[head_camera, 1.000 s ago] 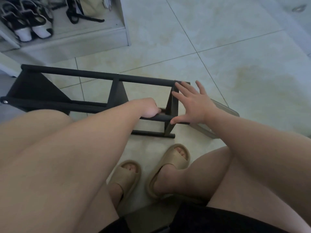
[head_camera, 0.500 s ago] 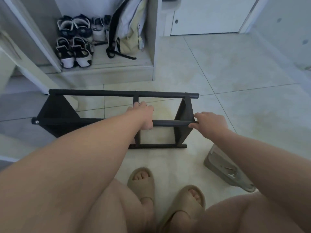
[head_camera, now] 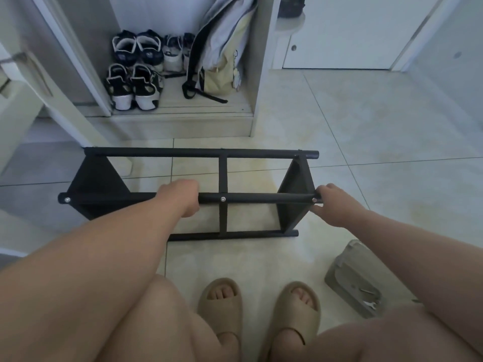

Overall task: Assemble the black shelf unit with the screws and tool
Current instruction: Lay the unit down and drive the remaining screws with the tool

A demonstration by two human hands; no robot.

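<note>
On the tiled floor (head_camera: 366,121), ahead of the sandals (head_camera: 222,307), sat the black shelf (head_camera: 223,176) — left hand (head_camera: 183,197) curled round its middle bar (head_camera: 261,198), right hand (head_camera: 335,205) gripping that bar's right end — with a tray (head_camera: 347,270) of tools (head_camera: 369,300) nearby.

The left arm (head_camera: 109,252) and right arm (head_camera: 407,252) stretch forward, the left hand (head_camera: 183,197) curled in a fist round the black shelf unit (head_camera: 261,198) near rail, the right hand (head_camera: 333,205) gripping that rail's right end.
</note>
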